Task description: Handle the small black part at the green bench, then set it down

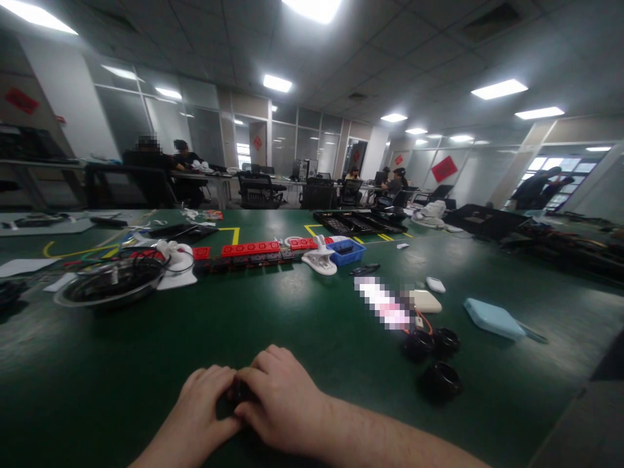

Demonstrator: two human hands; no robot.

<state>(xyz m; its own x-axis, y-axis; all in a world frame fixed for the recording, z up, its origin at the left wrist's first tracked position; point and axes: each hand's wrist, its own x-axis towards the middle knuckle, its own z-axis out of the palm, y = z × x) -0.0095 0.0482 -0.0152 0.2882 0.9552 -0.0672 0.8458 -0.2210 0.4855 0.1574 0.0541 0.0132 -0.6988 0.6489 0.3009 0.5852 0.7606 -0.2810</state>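
Black small part [238, 391] sat pinched between your left hand [202, 409] and right hand [280, 406], pressed together; three black rings [433, 357] right of them lay untouched, work seemingly early.

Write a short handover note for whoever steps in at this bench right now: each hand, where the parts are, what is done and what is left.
Left hand: resting on the green table, fingers curled against a small dark part.
Right hand: closed over the same part from the other side; both hands touch. The part is mostly hidden, so its kind and the exact grip cannot be told.
Nearby: three black rings lie to the right, apart from the hands. A metal bowl sits far left, a blue bin further back.
Done: one part in hand. Left: the three rings lie untouched.
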